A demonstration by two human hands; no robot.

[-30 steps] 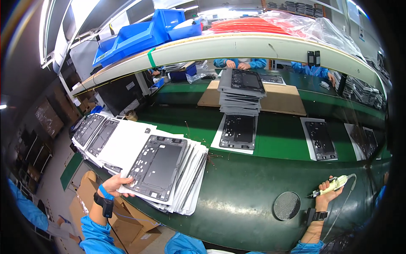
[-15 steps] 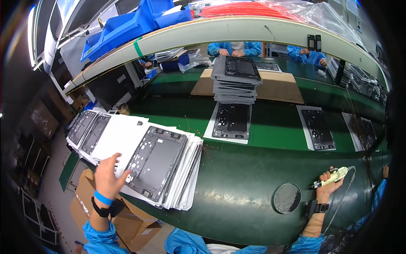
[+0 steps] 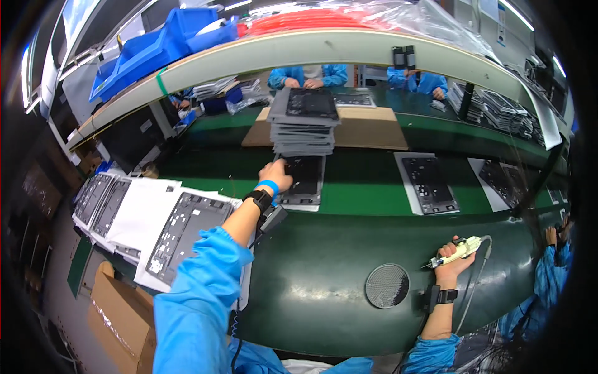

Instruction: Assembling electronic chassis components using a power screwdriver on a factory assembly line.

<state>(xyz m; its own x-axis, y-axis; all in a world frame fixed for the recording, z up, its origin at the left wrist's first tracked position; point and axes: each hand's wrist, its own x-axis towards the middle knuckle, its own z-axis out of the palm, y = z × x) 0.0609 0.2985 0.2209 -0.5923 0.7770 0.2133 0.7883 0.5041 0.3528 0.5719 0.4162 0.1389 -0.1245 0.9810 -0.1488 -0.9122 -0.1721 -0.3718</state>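
Observation:
My left hand [image 3: 276, 175] has its fingers bent over the left edge of a black tablet housing [image 3: 304, 177], which lies on a white sheet on the green bench. Just behind that housing rises a tall stack of grey sheets [image 3: 302, 137] with a dark housing on top. In my right hand [image 3: 451, 268] is a pale yellow electric screwdriver [image 3: 466, 249], its bit pointing left and its cable trailing down. A round mesh-patterned dish [image 3: 387, 285] with dark contents rests to the left of this hand. My left sleeve covers part of a housing stack [image 3: 180, 230].
More housings [image 3: 430, 184] on white sheets lie along the bench to the right. An overhead shelf [image 3: 324, 51] carries blue bins [image 3: 162, 47] and red material. An open cardboard box [image 3: 118, 318] stands at lower left. Co-workers [image 3: 308, 76] sit across; another person's arm [image 3: 545, 274] shows at right.
My left hand has moved right and forward, from above the left stack to the housing at the bench's middle. My right hand still holds the screwdriver. The whole view has shifted right.

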